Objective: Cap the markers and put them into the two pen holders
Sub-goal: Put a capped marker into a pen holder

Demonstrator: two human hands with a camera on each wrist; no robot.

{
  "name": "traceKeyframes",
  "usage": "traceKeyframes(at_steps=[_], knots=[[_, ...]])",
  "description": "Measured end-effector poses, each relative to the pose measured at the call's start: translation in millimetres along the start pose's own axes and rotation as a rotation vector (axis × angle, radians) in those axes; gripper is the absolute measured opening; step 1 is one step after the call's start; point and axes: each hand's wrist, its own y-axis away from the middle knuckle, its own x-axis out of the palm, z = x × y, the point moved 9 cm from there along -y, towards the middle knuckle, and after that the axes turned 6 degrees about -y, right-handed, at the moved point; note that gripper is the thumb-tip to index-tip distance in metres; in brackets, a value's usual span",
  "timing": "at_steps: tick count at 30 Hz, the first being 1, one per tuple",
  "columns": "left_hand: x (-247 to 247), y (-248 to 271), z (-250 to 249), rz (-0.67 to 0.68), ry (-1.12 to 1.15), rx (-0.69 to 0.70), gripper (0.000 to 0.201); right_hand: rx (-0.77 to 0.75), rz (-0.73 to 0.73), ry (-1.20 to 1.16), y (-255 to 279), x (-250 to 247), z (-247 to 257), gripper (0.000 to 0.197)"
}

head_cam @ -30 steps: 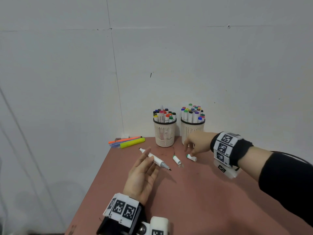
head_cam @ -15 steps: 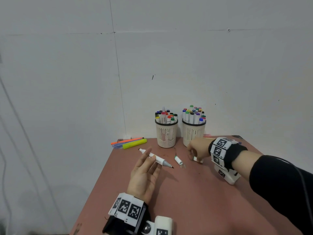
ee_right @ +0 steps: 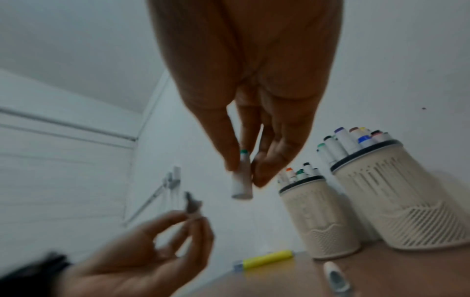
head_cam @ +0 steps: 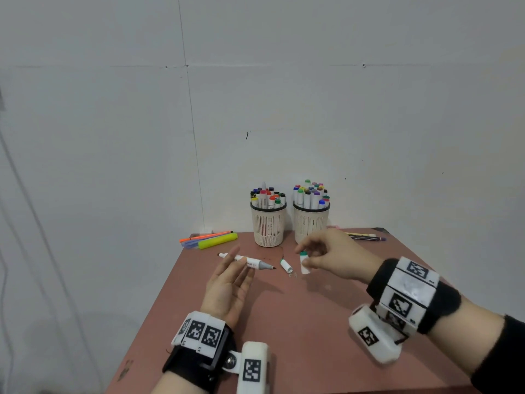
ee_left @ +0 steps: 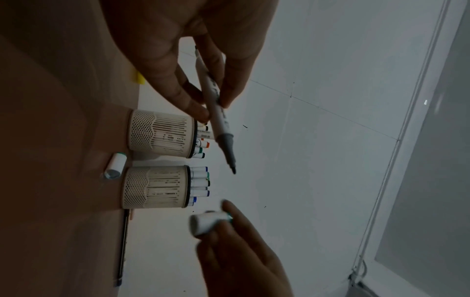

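- While the table [head_cam: 326,322] carries the whole job, we note the two pen holders [head_cam: 268,227] standing side by side at its far edge, both crowded with capped markers.
- We find the left hand [head_cam: 227,282] raised over the table, thumb and fingertips pinching the barrel of an uncapped marker [head_cam: 250,261], its grey nib pointing toward the right hand.
- We find the right hand [head_cam: 335,255] near it, thumb and forefinger pinching a white cap with a green end [head_cam: 304,261], open mouth down.
- A second cap [head_cam: 286,265] lies loose on the table between the hands.
- We judge the capping step in hand, the cap not yet on: the next move calls for lining the cap's mouth with the nib, pressing home, then fitting the other cap before the marker goes into a holder.
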Motion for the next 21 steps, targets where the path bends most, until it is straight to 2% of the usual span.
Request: traceKeyframes(at_steps=[4, 8, 12, 16, 21], knots=[[3.4, 5.1, -8.0, 0.01, -0.04, 0.054, 0.025, 0.018, -0.201, -0.287, 34.8, -9.2, 3.4, 0.016], [13.3, 19.8, -17.6, 0.054, -0.106, 0.136, 0.027, 0.038, -0.308, -0.694, 61.5, -5.0, 1.2, 0.013], [22.5, 39.2, -23.7, 0.086, -0.134, 0.179, 0.025, 0.029, -0.385, -0.973, 80.0, 5.0, -3.2, 0.012], [30.9, 57.6, -27.2, 0.091, -0.156, 0.219, 0.026, 0.034, -0.412, -1.118, 92.5, 13.0, -4.1, 0.012], [36.0, 77.6, -26.4, 0.091, -0.191, 0.254, 0.024, 0.027, -0.402, -1.188, 105.7, 18.5, 1.4, 0.013]])
